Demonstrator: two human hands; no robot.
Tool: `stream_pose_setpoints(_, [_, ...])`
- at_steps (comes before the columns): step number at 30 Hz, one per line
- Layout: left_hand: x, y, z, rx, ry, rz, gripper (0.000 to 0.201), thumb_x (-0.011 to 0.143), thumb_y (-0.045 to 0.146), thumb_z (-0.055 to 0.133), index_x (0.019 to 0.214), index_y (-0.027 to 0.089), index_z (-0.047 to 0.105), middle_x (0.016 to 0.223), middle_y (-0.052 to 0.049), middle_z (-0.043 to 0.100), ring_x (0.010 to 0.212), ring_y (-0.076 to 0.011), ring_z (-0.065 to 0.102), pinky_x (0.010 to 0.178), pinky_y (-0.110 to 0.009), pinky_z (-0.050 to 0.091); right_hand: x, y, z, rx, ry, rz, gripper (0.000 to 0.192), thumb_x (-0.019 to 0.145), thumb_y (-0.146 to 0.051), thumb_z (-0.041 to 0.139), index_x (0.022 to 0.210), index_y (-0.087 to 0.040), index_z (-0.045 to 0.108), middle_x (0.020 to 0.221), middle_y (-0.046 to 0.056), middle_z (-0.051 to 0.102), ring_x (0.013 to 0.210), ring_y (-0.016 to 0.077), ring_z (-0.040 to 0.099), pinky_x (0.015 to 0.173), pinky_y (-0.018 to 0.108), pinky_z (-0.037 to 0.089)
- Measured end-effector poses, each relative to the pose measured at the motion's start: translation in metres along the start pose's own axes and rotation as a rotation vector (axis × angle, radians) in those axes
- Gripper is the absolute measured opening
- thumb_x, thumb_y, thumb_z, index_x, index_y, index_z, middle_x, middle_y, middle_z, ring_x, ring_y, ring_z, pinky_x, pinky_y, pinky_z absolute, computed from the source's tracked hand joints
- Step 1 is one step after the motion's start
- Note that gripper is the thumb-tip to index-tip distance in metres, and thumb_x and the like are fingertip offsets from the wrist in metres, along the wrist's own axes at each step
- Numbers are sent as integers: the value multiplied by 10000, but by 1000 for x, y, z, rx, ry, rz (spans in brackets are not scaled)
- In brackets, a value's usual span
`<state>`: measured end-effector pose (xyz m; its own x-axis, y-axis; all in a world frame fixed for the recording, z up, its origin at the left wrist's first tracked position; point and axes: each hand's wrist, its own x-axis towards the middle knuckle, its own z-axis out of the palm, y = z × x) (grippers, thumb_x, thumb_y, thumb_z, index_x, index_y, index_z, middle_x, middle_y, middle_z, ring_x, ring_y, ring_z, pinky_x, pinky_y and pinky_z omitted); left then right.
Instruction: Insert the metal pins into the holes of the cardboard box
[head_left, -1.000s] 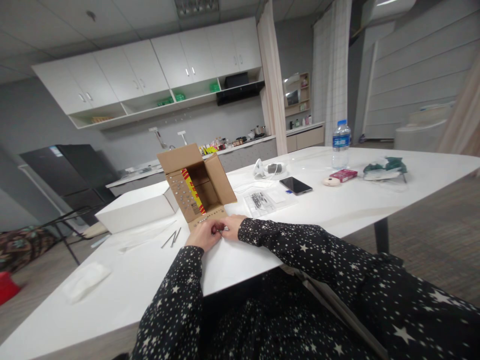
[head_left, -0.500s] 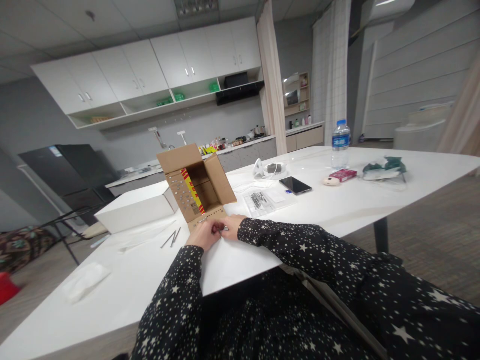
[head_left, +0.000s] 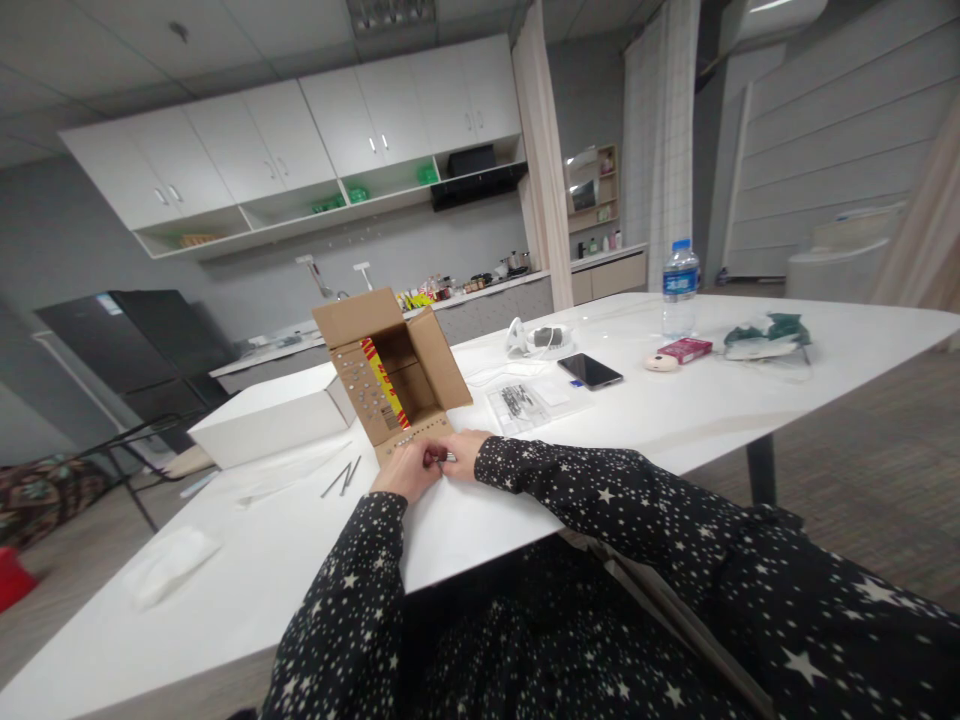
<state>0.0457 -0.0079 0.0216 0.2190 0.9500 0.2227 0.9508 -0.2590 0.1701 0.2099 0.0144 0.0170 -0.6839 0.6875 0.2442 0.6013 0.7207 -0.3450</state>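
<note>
My left hand (head_left: 407, 470) and my right hand (head_left: 466, 455) meet at the near edge of an open cardboard box (head_left: 366, 385). Both have their fingers closed, pinching around a small thing between them that is mostly hidden. A little metallic glint shows there, too small to name. The box's flaps stand open, and a yellow and red tape strip (head_left: 386, 385) runs along it. Small studs dot its left side and front flap. Left of my left hand, two thin grey metal rods (head_left: 343, 477) lie on the white table (head_left: 480, 540).
Behind the rods stands a white box (head_left: 266, 415). To the right lie a printed sheet in a plastic bag (head_left: 517, 402), a phone (head_left: 591, 371), a pink packet (head_left: 685, 350) and a water bottle (head_left: 679, 290). A crumpled white bag (head_left: 172, 565) lies at the left.
</note>
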Motion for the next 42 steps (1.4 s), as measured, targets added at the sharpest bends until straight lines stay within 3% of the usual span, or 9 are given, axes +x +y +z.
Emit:
stream_pose_setpoints(8, [0, 1, -1, 24, -17, -6, 232, 689, 240, 519, 865, 223, 668, 769, -8, 668, 719, -150, 601, 669, -246, 428, 10, 6, 12, -16, 5, 47, 369, 756, -353, 511, 1106, -306, 620, 975, 17, 684, 880, 221, 630, 724, 316, 480])
stream_pose_setpoints(20, [1, 1, -1, 57, -3, -17, 232, 695, 240, 527, 889, 229, 653, 779, -6, 675, 734, -155, 607, 664, -240, 437, 8, 3, 9, -42, -2, 55, 336, 755, -348, 506, 1060, -259, 615, 961, 32, 684, 879, 220, 634, 722, 311, 483])
stream_pose_setpoints(30, [1, 5, -3, 49, 42, -9, 272, 686, 228, 538, 937, 208, 640, 773, -16, 674, 714, -161, 617, 660, -247, 445, 5, 2, 8, -74, 27, 114, 423, 772, -352, 491, 1154, -175, 464, 941, 108, 674, 791, 256, 650, 596, 326, 474])
stream_pose_setpoints(42, [1, 3, -1, 27, 41, 16, 227, 702, 196, 492, 886, 211, 624, 768, -7, 661, 724, -151, 600, 673, -250, 432, 12, 4, 6, -17, -2, 135, 297, 831, -276, 460, 1094, -207, 582, 1051, 95, 672, 948, 255, 629, 732, 333, 482])
